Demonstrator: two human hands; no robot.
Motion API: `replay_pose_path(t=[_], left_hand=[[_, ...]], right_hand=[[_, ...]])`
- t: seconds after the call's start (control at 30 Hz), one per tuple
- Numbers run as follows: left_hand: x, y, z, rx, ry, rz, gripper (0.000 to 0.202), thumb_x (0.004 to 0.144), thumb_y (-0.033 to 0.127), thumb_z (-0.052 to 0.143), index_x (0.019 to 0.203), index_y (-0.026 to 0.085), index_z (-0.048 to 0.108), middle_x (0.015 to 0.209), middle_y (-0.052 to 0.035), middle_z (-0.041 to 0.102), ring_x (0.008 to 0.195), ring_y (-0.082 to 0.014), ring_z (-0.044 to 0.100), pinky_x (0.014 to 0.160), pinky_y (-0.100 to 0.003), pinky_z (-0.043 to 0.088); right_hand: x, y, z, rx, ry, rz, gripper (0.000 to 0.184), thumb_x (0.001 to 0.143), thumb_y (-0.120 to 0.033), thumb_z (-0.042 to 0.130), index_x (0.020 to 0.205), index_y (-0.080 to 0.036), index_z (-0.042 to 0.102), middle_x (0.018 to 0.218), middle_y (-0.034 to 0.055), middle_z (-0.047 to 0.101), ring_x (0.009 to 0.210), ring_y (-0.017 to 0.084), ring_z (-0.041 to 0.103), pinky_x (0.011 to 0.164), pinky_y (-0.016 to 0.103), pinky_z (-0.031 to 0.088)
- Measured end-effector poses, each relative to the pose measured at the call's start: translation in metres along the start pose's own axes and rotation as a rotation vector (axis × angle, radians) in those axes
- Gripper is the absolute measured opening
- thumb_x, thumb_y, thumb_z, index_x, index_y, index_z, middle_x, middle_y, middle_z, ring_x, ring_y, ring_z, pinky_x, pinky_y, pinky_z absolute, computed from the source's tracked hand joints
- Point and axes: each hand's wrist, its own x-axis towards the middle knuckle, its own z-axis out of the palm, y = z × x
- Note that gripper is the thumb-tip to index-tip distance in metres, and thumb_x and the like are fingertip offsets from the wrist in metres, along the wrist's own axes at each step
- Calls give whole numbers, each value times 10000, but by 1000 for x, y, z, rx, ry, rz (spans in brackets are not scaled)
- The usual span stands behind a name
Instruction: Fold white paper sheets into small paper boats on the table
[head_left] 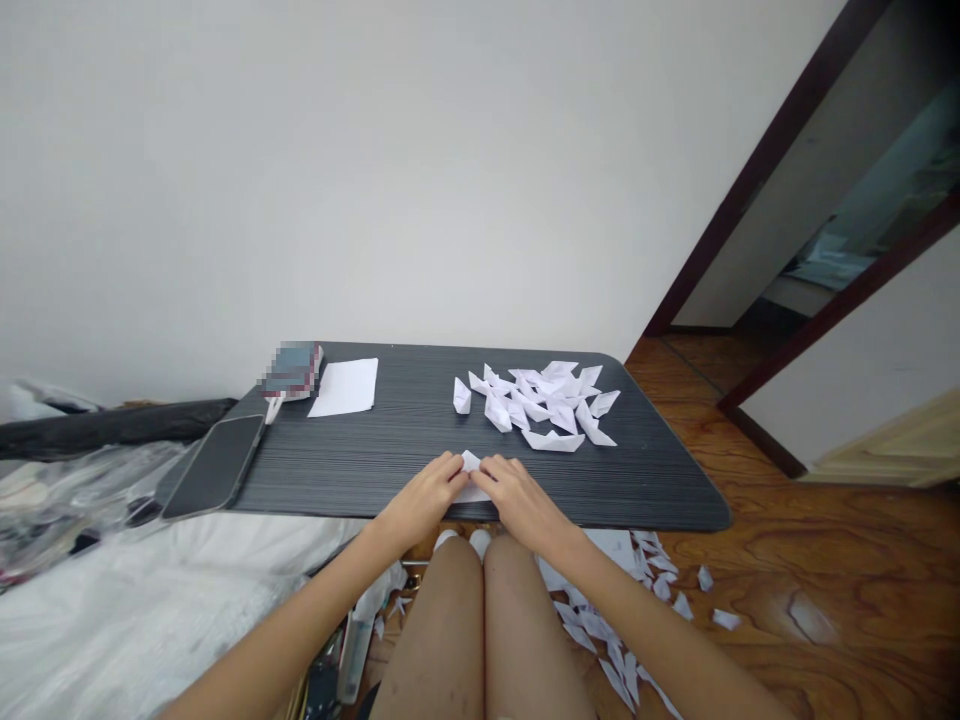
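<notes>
My left hand [424, 495] and my right hand [519, 497] meet over a small piece of white folded paper [471, 462] near the front edge of the dark table [390, 450]. Both hands have fingers curled and pinched on the paper, which lies partly hidden beneath them. A pile of several folded white paper boats [546, 403] lies on the table behind my right hand. A small stack of plain white sheets [345, 387] sits at the table's back left.
A smartphone [216, 464] lies face up at the left table corner, beside a blurred box [292, 370]. More paper boats [637, 590] litter the wooden floor under the table's right side. White bedding [150, 600] is at left. My knees [480, 600] are below the table.
</notes>
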Motion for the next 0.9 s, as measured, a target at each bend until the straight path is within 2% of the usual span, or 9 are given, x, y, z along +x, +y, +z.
replay_pose_path(t=[0.07,0.2,0.33,0.5,0.6,0.67,0.73,0.83,0.9], left_hand=[[-3,4,0,9,-8,0,179,798,62,359,882,128,503,889,-72,464,829,-180,413,750,-307,396],[-15,12,1,64,35,-86,230,773,40,363,939,96,511,907,-102,470,870,-207,412,786,-349,397],[-22,13,-5,27,97,-195,212,810,108,346,876,113,547,859,-91,482,850,-202,434,780,-361,396],[-8,3,-8,-26,102,-305,201,801,258,444,689,140,563,768,-60,492,779,-181,456,730,-323,387],[4,-5,-3,-43,86,-408,164,736,298,538,785,144,564,806,-56,509,802,-193,456,713,-323,370],[8,-9,-1,-76,54,-456,265,717,319,552,928,160,552,887,-61,511,851,-205,450,709,-326,357],[11,-10,-2,-117,16,-476,313,712,323,546,994,189,538,932,-56,509,891,-213,441,712,-329,341],[11,-10,-6,-193,-7,-509,212,712,283,534,897,184,563,901,-39,535,898,-210,447,719,-328,323],[10,-9,-11,-249,11,-518,137,726,257,514,814,166,565,846,-32,557,861,-198,465,714,-321,318]], right_hand=[[-5,-6,2,-10,-19,-7,271,758,-9,384,932,-151,535,884,77,512,837,191,436,723,305,372],[-18,-12,4,-43,30,115,357,726,8,391,1042,-105,512,957,117,518,916,215,430,751,314,373],[-25,-10,3,-41,78,182,298,736,-21,398,978,-108,547,929,112,525,889,211,448,742,315,363],[-11,-2,4,-20,139,292,148,805,-225,445,737,-150,553,767,62,520,776,188,465,709,315,335],[3,3,8,37,148,363,178,759,-276,529,889,-155,534,859,69,517,853,206,450,724,323,320],[9,7,12,103,121,397,256,735,-276,560,968,-179,517,940,71,498,915,214,428,741,328,311],[13,10,14,177,72,430,251,712,-266,580,946,-191,524,968,65,481,944,215,410,750,329,303],[15,15,13,274,3,480,184,691,-253,591,845,-173,531,937,54,485,930,211,411,740,323,295],[15,16,9,329,4,452,122,705,-236,568,796,-168,523,892,41,504,896,199,427,726,314,291]])
